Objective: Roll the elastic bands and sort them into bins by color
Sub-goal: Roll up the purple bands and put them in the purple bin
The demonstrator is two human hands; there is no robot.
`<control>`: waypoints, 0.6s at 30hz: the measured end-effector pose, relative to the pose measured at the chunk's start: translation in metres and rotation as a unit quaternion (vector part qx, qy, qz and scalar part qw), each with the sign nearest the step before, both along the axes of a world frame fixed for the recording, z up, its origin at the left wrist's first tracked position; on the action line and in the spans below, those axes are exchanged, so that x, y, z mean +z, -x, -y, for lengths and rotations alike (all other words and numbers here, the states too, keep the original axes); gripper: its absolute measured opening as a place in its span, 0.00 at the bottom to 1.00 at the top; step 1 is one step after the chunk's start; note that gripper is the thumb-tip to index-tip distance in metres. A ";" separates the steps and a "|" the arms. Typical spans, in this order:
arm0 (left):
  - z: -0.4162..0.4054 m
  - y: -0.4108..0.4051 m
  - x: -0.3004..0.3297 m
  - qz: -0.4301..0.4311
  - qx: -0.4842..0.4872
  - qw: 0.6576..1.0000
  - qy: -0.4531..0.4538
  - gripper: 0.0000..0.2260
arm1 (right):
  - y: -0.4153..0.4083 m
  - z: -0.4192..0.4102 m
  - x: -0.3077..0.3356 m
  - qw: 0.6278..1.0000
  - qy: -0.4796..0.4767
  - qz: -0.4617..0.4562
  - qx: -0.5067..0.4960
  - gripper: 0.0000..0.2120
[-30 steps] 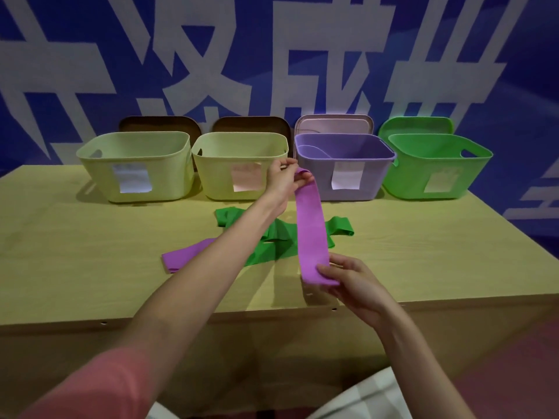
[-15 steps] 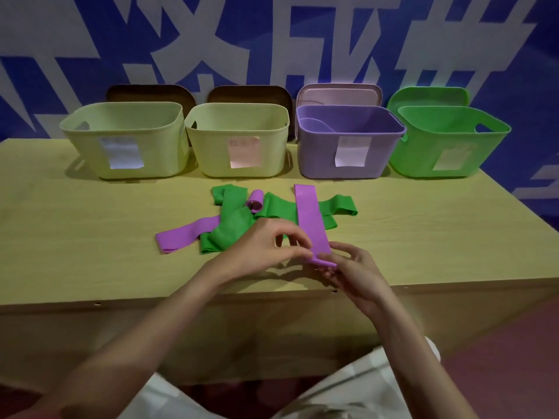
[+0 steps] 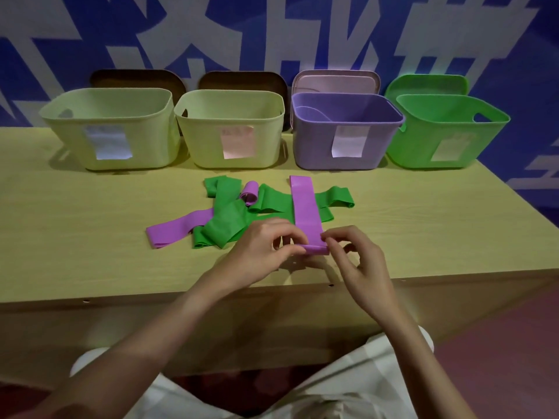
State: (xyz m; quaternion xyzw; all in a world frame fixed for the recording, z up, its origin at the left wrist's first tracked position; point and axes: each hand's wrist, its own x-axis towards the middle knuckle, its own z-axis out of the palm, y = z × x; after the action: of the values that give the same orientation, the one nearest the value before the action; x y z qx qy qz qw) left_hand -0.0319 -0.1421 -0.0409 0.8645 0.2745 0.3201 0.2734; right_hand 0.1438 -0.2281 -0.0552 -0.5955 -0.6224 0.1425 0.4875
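Observation:
A purple elastic band (image 3: 305,210) lies flat on the table, running away from me across the green bands (image 3: 233,219). Its near end is folded over into a small roll. My left hand (image 3: 266,252) pinches that roll from the left and my right hand (image 3: 360,258) pinches it from the right. A second purple band (image 3: 178,232) lies flat at the left of the pile, partly under the green ones. A small rolled purple band (image 3: 250,192) rests on top of the green pile. The purple bin (image 3: 344,131) and the green bin (image 3: 447,131) stand behind.
Two pale yellow-green bins (image 3: 112,128) (image 3: 233,128) stand left of the purple one. All bins carry paper labels, with lids leaning behind them against the blue wall. The wooden table's (image 3: 75,237) front edge runs just below my hands.
The purple band, held stretched upright a second ago, now lies flat on the table. My left hand came down from its far end to the near end, where both hands fold it over.

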 end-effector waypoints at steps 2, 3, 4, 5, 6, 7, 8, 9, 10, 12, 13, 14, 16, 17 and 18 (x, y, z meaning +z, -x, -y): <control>0.000 0.000 0.001 0.000 0.001 1.000 0.000 0.04 | 0.000 0.002 0.000 0.999 -0.018 0.025 0.014 0.05; 0.000 0.001 0.001 0.003 0.002 1.000 0.001 0.04 | 0.001 0.002 -0.001 0.999 -0.029 0.036 0.013 0.04; 0.000 0.001 0.002 0.007 0.005 1.000 0.005 0.04 | 0.000 0.003 -0.001 0.998 -0.040 0.045 0.011 0.04; 0.001 0.002 0.002 0.010 0.009 1.000 0.011 0.04 | 0.000 0.003 -0.001 0.997 -0.052 0.054 0.011 0.05; 0.001 0.002 0.002 0.012 0.013 1.000 0.016 0.04 | -0.001 0.002 -0.001 0.996 -0.062 0.068 0.014 0.05; 0.001 0.001 0.002 0.013 0.016 1.000 0.018 0.04 | -0.002 0.002 -0.001 0.994 -0.070 0.083 0.017 0.06; 0.002 0.001 0.002 0.011 0.019 1.000 0.014 0.04 | -0.002 0.001 -0.001 0.992 -0.077 0.094 0.021 0.05; 0.002 0.001 0.003 0.008 0.020 1.000 0.004 0.04 | -0.002 0.001 -0.001 0.991 -0.085 0.103 0.022 0.05; 0.003 0.000 0.003 0.006 0.021 1.000 -0.007 0.04 | -0.002 0.001 -0.001 0.990 -0.093 0.108 0.019 0.05; 0.006 -0.001 0.005 -0.005 0.022 0.999 -0.026 0.06 | -0.003 0.000 -0.001 0.988 -0.104 0.116 0.005 0.06; 0.007 -0.001 0.005 -0.013 0.023 0.999 -0.033 0.07 | -0.004 0.000 -0.001 0.987 -0.107 0.119 -0.001 0.06; 0.008 -0.002 0.004 -0.018 0.025 0.999 -0.040 0.08 | -0.004 0.000 -0.001 0.987 -0.108 0.120 -0.004 0.06; 0.009 -0.005 0.003 -0.020 0.034 0.998 -0.052 0.07 | -0.005 0.000 -0.001 0.987 -0.105 0.119 0.003 0.06; 0.009 -0.006 0.002 -0.015 0.039 0.998 -0.055 0.06 | -0.005 0.001 -0.001 0.988 -0.101 0.118 0.007 0.07; 0.009 -0.007 0.001 -0.009 0.044 0.997 -0.056 0.06 | -0.005 0.001 -0.001 0.988 -0.096 0.120 0.010 0.08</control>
State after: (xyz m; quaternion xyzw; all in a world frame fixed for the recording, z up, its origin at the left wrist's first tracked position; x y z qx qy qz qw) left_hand -0.0247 -0.1510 -0.0400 0.8683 0.2965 0.3391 0.2077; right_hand 0.1490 -0.2290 -0.0563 -0.5521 -0.6934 0.0143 0.4627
